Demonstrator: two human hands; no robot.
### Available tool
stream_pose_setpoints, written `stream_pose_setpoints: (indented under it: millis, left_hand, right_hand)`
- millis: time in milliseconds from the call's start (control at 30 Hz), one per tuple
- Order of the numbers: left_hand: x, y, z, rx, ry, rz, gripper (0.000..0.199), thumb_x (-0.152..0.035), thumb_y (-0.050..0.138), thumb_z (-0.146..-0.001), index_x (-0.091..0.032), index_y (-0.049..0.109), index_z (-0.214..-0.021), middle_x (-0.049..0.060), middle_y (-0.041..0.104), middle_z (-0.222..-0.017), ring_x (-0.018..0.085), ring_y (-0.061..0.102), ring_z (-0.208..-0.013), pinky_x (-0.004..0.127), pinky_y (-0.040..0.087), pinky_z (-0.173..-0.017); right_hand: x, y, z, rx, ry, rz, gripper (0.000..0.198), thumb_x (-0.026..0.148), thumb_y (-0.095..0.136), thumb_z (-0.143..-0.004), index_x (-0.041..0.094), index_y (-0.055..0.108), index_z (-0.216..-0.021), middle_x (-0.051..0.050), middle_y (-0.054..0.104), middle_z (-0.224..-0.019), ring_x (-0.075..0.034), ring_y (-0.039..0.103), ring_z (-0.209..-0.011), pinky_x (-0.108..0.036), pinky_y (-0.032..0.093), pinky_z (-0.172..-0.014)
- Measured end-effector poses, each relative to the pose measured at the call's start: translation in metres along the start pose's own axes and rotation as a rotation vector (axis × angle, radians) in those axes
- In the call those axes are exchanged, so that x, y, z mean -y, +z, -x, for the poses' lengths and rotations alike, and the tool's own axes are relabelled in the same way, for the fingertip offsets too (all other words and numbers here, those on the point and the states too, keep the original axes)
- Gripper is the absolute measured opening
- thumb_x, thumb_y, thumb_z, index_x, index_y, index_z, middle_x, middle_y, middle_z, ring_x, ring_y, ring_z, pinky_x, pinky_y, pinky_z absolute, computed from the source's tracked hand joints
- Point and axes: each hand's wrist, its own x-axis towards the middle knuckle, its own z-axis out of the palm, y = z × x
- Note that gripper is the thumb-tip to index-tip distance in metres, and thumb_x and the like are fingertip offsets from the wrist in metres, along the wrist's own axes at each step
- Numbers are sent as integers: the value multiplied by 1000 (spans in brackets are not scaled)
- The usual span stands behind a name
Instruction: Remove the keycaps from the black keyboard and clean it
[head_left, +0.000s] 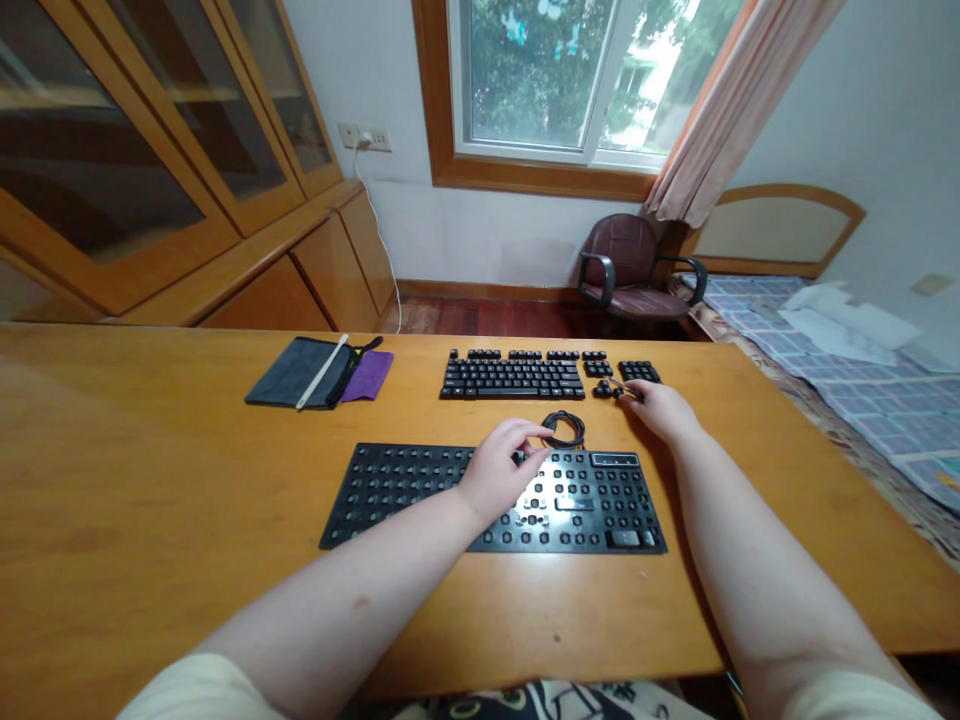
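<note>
A black keyboard base without most of its keycaps lies in front of me; a few caps remain at its lower right. My left hand hovers over its upper middle, thumb and forefinger apart with nothing between them. Farther back, removed black keycaps are laid out in keyboard order. My right hand is at the arrow keycaps, its fingers pinched together. Something thin and dark shows at those fingertips, too small to name. The coiled black cable sits behind the base, near my left fingertips.
A grey zip pouch with a pale flat stick across it lies at the back left of the wooden desk. Beside it is a purple cloth. Number pad keycaps stand behind my right hand. An office chair is beyond.
</note>
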Motion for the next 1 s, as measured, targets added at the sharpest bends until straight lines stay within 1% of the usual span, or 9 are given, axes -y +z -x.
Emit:
stream_pose_setpoints:
  millis: [233,600,700,767,867,933,1000]
  left_hand:
    - [-1,-1,0,-5,-3,-2,18,-18,58,-81,-19,63,-99,3,60,-93,12,58,-74,29,50,-77]
    - [-1,0,0,2,-17,-6,18,-17,58,-81,-19,63,-99,4,61,-94,12,58,-74,29,50,-78]
    - [-1,1,0,3,-16,-3,19,-17,58,-81,-19,63,-99,4,61,-95,12,58,-73,29,50,-77]
    - [0,1,0,7,-16,-1,19,-17,58,-81,-19,62,-100,4,61,-95,12,58,-73,29,50,-77]
    - [1,0,0,18,-19,-12,20,-18,57,-82,-19,62,-100,4,61,-97,12,58,-74,31,51,-78]
    - [2,0,0,52,-20,-29,20,-19,56,-82,-20,62,-101,4,62,-98,13,59,-75,31,51,-79]
    - [2,1,0,122,3,-59,20,-20,55,-83,-20,62,-102,5,63,-100,14,60,-81,32,51,-81]
  right_hand:
    - [1,7,-4,-14,-10,7,39,45,47,-84,26,63,-114,-9,70,-101,-26,63,-91,-31,45,-68]
    - [-1,11,-4,-34,-16,-64,41,47,50,-82,26,63,-115,-10,70,-101,-29,63,-94,-34,47,-72]
    - [-1,12,-2,-71,-1,-117,43,47,53,-81,26,62,-117,-10,70,-102,-28,63,-92,-34,47,-71]
    - [-3,11,-1,-128,16,-181,42,48,53,-80,26,64,-114,-9,70,-101,-27,64,-90,-34,47,-71]
    - [-4,-2,6,-278,13,-324,37,49,53,-80,21,71,-97,-9,71,-91,-25,63,-84,-33,46,-71]
    - [-2,-19,17,-446,-15,-452,38,50,52,-80,17,72,-85,-9,70,-82,-23,62,-79,-33,45,-70]
    - [5,-38,34,-656,-31,-618,42,50,46,-84,16,71,-79,-8,66,-75,-21,60,-74,-31,44,-67]
